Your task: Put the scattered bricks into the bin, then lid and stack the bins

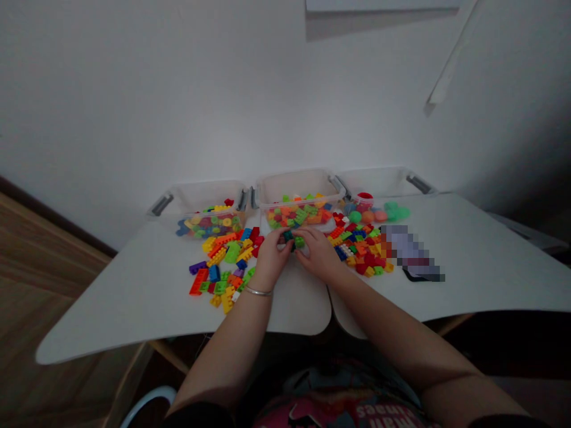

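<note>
Forearms (223, 339) angled inward | left hand (273, 257), right hand (317, 254) meeting on green bricks (299, 242)

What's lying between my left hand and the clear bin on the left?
In the head view, a scattered heap of loose plastic building bricks in yellow, orange, red, blue and green lies on the white table between your left hand and the clear bin.

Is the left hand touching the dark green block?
Touching. The head view shows the left hand with its fingertips against the side of the dark green block, and no gap shows between them.
</note>
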The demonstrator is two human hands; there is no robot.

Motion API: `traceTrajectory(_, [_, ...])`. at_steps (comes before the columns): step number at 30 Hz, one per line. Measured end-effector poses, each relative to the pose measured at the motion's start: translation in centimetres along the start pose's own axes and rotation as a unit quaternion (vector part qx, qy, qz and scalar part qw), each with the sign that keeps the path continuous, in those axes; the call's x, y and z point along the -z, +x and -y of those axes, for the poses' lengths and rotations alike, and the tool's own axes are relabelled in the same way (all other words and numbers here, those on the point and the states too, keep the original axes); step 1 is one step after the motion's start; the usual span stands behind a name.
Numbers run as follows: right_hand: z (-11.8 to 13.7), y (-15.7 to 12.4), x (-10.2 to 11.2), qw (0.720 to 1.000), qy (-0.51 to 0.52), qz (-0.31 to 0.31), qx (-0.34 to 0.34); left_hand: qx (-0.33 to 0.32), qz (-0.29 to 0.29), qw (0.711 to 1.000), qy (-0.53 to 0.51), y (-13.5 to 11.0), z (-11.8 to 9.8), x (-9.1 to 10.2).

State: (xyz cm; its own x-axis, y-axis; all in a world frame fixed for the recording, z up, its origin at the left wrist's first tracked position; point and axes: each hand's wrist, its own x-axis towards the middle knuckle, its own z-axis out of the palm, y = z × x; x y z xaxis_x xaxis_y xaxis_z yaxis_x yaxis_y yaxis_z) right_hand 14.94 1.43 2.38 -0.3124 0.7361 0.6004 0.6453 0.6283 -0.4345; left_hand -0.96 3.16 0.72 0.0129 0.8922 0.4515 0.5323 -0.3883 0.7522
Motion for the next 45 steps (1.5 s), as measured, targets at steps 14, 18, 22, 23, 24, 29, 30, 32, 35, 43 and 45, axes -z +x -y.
traceTrajectory(14, [-0.3,-1.4,-1.2,0.997,-0.032,0.007,-0.065,0.000,0.043,0.998,0.036,-0.6,-1.1,-0.1])
traceTrajectory(18, [-1.1,-1.4,-1.2,0.999,0.018,0.015,-0.041,-0.055,0.055,0.982,0.170,-0.4,-1.3,0.1])
traceTrajectory(22, [-1.6,-1.4,-1.0,0.998,0.060,0.001,-0.028,-0.073,0.049,0.980,0.176,-0.4,-1.3,0.3])
traceTrajectory(23, [-1.7,-1.4,-0.9,0.997,0.069,-0.009,-0.026,-0.075,0.047,0.982,0.170,-0.4,-1.3,0.4])
traceTrajectory(24, [-1.7,-1.4,-0.8,0.996,0.080,-0.024,-0.028,-0.077,0.046,0.982,0.165,-0.4,-1.3,0.4])
traceTrajectory(29, [-2.0,-1.1,0.1,0.970,0.146,-0.156,-0.119,-0.100,0.085,0.969,0.209,-0.5,-1.2,0.2])
traceTrajectory(30, [-2.1,-1.0,0.4,0.962,0.154,-0.180,-0.136,-0.113,0.099,0.963,0.222,-0.6,-1.2,0.1])
traceTrajectory(32, [-2.4,-0.5,1.2,0.952,0.160,-0.213,-0.151,-0.138,0.123,0.952,0.246,-0.8,-1.2,-0.1])
traceTrajectory(35, [-3.0,0.7,2.6,0.943,0.157,-0.252,-0.149,-0.161,0.143,0.938,0.272,-1.2,-1.4,-0.3])
traceTrajectory(43, [-4.0,6.5,6.7,0.955,0.107,-0.244,-0.134,-0.150,0.157,0.936,0.278,-1.2,-1.8,0.0])
traceTrajectory(45, [-4.0,8.3,7.3,0.962,0.088,-0.224,-0.132,-0.147,0.155,0.938,0.271,-1.2,-1.8,0.1])
